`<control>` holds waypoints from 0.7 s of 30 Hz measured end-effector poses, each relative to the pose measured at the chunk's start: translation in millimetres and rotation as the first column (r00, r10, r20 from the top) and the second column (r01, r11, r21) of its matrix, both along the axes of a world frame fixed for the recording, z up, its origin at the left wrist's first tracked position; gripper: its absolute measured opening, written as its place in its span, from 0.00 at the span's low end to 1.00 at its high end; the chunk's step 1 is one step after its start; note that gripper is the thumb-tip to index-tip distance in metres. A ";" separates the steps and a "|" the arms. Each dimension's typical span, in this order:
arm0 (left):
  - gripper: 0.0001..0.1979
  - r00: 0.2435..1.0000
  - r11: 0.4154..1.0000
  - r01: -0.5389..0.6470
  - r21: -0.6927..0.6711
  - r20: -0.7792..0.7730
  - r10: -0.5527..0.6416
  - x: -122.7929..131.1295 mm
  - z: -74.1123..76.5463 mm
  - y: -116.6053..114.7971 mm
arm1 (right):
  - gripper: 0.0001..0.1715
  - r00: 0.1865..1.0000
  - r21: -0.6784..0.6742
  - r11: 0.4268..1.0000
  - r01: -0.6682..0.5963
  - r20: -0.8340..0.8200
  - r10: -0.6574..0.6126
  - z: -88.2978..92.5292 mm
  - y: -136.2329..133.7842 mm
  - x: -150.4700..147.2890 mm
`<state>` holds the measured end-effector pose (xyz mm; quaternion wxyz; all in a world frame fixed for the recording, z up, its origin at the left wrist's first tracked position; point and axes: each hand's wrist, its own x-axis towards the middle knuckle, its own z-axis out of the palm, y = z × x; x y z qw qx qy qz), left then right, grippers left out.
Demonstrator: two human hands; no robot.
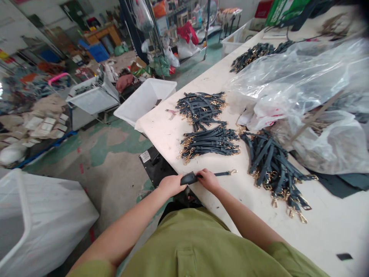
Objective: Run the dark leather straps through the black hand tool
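Note:
My left hand (pixel 172 186) is closed on the wide dark end piece (pixel 188 178) of a strap, at the table's near edge. Pinched in the fingers of my right hand (pixel 208 180) is the narrower part of what looks like the same strap (pixel 221 174). Its free end lies to the right on the white table and carries a gold snap hook (pixel 233 172). Beyond my hands is a neat bundle of dark straps with gold hooks (pixel 211 141), and behind it a looser pile of straps (pixel 200 105). A tangled strap heap (pixel 273 163) lies to the right.
Clear plastic bags (pixel 305 77) cover the table's right side, near another strap pile (pixel 255 54). A white bin (pixel 147 98) stands against the table's left edge. Lower left is a large grey-white bin (pixel 54 219). A small dark scrap (pixel 344 256) lies at the lower right.

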<state>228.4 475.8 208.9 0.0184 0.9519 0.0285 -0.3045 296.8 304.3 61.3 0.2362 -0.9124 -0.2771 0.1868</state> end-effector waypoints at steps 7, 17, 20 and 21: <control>0.20 0.998 0.998 0.059 0.008 0.000 -0.059 13.2 5.9 -5.0 | 0.13 0.999 0.009 1.000 -0.026 -0.029 0.026 4.6 -1.2 3.0; 0.19 0.998 0.997 0.066 0.039 0.009 -0.066 19.9 3.7 -11.6 | 0.13 0.998 -0.023 0.999 -0.044 -0.041 0.043 8.9 -1.9 4.4; 0.19 0.999 0.998 0.028 0.051 -0.030 -0.027 6.7 4.1 6.0 | 0.13 0.999 -0.020 0.999 -0.037 -0.037 0.036 8.6 -1.8 3.5; 0.19 0.999 0.998 0.017 0.061 -0.044 -0.014 0.3 5.0 14.6 | 0.13 0.999 -0.020 0.999 -0.035 -0.040 0.034 8.2 -1.7 3.2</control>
